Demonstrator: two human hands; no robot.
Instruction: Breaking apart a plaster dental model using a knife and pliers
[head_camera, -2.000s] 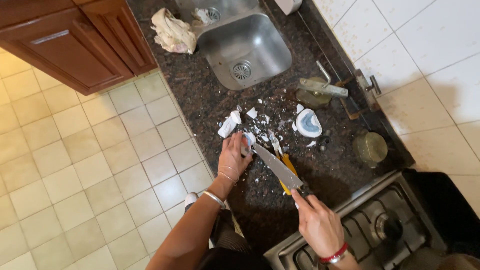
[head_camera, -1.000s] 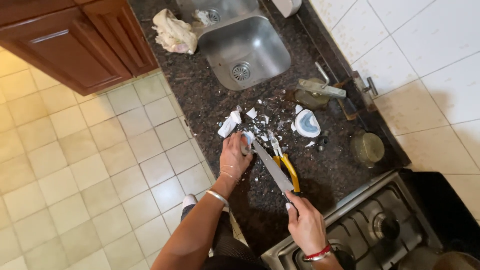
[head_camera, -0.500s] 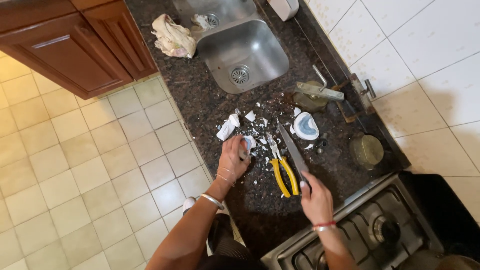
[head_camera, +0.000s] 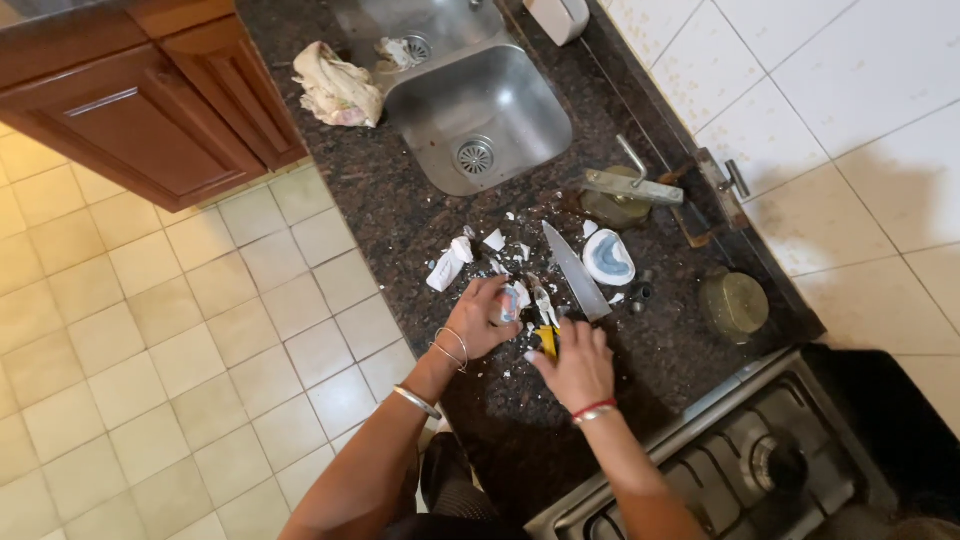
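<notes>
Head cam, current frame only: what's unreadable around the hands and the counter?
- Yellow-handled tool: mostly covered by the right hand; its type and the grip are unclear.
- Small object in the left hand: wrapped by fingers, kind unclear.
- Knife: handle hidden under the right hand.
- White fragments: too small to identify.
- Stove: cut off by the bottom edge.

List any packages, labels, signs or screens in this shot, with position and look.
White container: top edge, behind the sink; rounded box, cut off by the frame, possibly a package.
Labels, signs, screens: none to be made out.
</notes>
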